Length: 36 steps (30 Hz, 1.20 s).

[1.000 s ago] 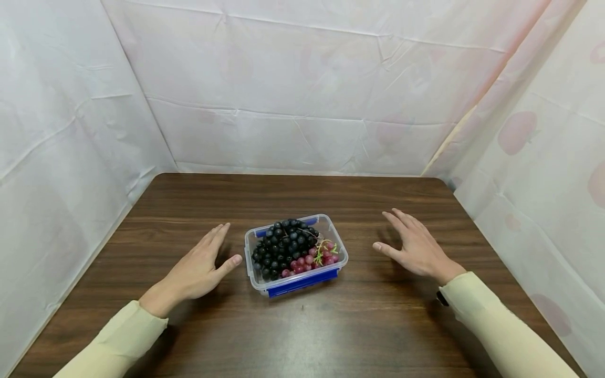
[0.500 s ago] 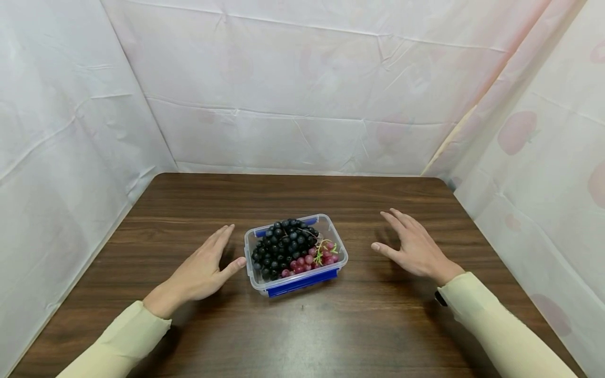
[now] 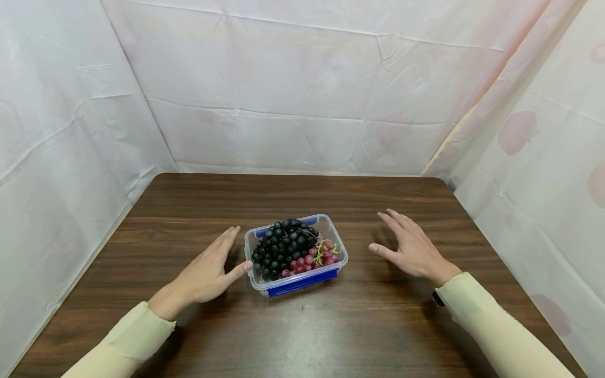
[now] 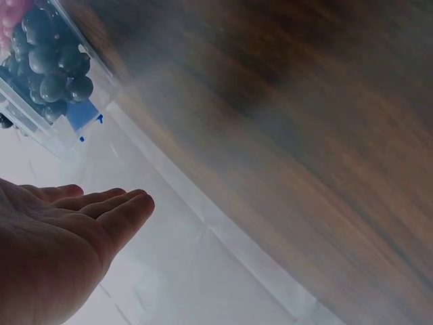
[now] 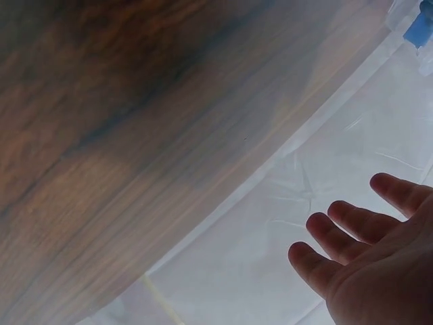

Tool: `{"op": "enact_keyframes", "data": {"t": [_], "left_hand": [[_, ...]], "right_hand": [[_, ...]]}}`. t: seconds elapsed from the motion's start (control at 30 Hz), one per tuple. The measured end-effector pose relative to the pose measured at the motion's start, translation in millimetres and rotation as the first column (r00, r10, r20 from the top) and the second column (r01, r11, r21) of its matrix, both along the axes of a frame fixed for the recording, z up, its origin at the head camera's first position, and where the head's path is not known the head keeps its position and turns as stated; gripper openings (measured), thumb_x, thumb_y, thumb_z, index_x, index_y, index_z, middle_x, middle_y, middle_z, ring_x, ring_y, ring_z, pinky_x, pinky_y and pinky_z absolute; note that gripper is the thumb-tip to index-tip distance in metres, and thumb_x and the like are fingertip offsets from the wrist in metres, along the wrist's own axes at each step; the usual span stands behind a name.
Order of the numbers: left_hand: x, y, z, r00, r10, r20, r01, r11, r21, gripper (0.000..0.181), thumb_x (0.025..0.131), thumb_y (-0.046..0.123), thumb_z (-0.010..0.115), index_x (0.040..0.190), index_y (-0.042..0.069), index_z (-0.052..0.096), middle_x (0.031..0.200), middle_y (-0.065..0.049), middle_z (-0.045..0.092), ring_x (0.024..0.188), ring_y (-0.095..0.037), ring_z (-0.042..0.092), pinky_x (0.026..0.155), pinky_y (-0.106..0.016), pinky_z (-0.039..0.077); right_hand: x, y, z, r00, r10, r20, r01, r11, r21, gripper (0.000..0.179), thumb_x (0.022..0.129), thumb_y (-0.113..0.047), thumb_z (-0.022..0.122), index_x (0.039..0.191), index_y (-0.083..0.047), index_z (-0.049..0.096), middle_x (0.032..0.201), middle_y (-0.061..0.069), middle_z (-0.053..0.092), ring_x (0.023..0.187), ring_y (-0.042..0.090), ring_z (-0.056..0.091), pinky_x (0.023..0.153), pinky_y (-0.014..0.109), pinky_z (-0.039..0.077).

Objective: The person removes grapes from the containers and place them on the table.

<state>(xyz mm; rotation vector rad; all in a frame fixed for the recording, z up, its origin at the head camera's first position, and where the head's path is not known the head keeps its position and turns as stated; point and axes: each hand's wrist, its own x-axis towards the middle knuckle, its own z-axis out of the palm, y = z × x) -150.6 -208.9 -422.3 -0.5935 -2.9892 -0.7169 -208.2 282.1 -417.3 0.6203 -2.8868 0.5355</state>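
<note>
A clear plastic food container [image 3: 264, 286] with blue clips sits lidless in the middle of the table. Inside it lie dark grapes [image 3: 283, 244] and, at the front right, a smaller bunch of red grapes [image 3: 302, 262] with a green stem [image 3: 319, 253]. My left hand [image 3: 205, 273] is just left of the container, fingers straight, thumb tip overlapping its left rim in the head view; whether it touches I cannot tell. Farther off on the right is my right hand [image 3: 413, 249], fingers spread and relaxed, holding nothing. Both wrist views show the hands' fingers extended and free of any object.
The brown wood-grain table [image 3: 302, 336] has rounded far corners. Pale sheeting [image 3: 302, 105] hangs behind it and along both sides. A dark band [image 3: 438, 298] shows at the right cuff.
My left hand has moved slightly right, closer to the container. My right hand has shifted a little left. The container and grapes have stayed in place.
</note>
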Motion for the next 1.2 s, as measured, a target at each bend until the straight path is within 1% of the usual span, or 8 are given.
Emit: {"op": "enact_keyframes", "data": {"t": [0.43,0.63,0.77,0.97,1.2], "left_hand": [[2.8,5.5,-0.4,1.000,-0.004,0.008,0.004,1.000,0.027,0.096,0.099,0.067,0.050,0.166,0.011,0.010,0.170,-0.016,0.014,0.154,-0.036,0.020,0.118,-0.059,0.027],[3.9,8.1,-1.2,1.000,-0.013,0.004,0.013,1.000,0.026,0.095,0.100,0.064,0.051,0.166,0.010,0.010,0.170,-0.017,0.015,0.154,-0.036,0.020,0.119,-0.058,0.026],[4.7,9.4,-1.3,1.000,-0.012,0.010,0.012,0.999,0.032,0.096,0.099,0.066,0.050,0.166,0.012,0.008,0.170,-0.016,0.014,0.154,-0.036,0.020,0.118,-0.059,0.027],[5.0,11.6,-2.4,1.000,-0.010,0.010,0.010,0.999,0.042,0.096,0.100,0.064,0.052,0.166,0.012,0.007,0.170,-0.015,0.012,0.153,-0.036,0.022,0.117,-0.059,0.029],[5.2,15.6,-3.2,0.999,-0.003,0.032,0.001,0.999,0.045,0.099,0.099,0.064,0.053,0.166,0.010,0.003,0.170,-0.016,0.012,0.153,-0.037,0.023,0.118,-0.059,0.028]], "right_hand": [[3.1,-6,3.1,1.000,0.012,0.013,-0.012,1.000,-0.012,0.088,0.093,-0.066,0.062,0.162,-0.022,0.032,0.166,0.014,0.027,0.149,0.045,0.027,0.114,0.068,0.024],[3.7,-8,3.7,1.000,0.022,0.011,-0.022,1.000,-0.013,0.087,0.093,-0.065,0.062,0.162,-0.020,0.033,0.166,0.014,0.028,0.149,0.045,0.028,0.114,0.068,0.025],[3.8,-9,3.8,1.000,0.027,0.010,-0.027,1.000,-0.016,0.088,0.093,-0.065,0.062,0.162,-0.018,0.034,0.166,0.014,0.028,0.149,0.043,0.028,0.115,0.066,0.024],[4.1,-10,3.9,1.000,0.027,0.014,-0.027,1.000,-0.016,0.088,0.093,-0.065,0.062,0.162,-0.019,0.033,0.166,0.014,0.028,0.149,0.043,0.028,0.115,0.066,0.025],[4.0,-10,4.2,0.999,0.032,0.014,-0.032,0.999,-0.015,0.087,0.093,-0.065,0.062,0.162,-0.019,0.033,0.166,0.014,0.027,0.149,0.043,0.028,0.115,0.066,0.025]]}}
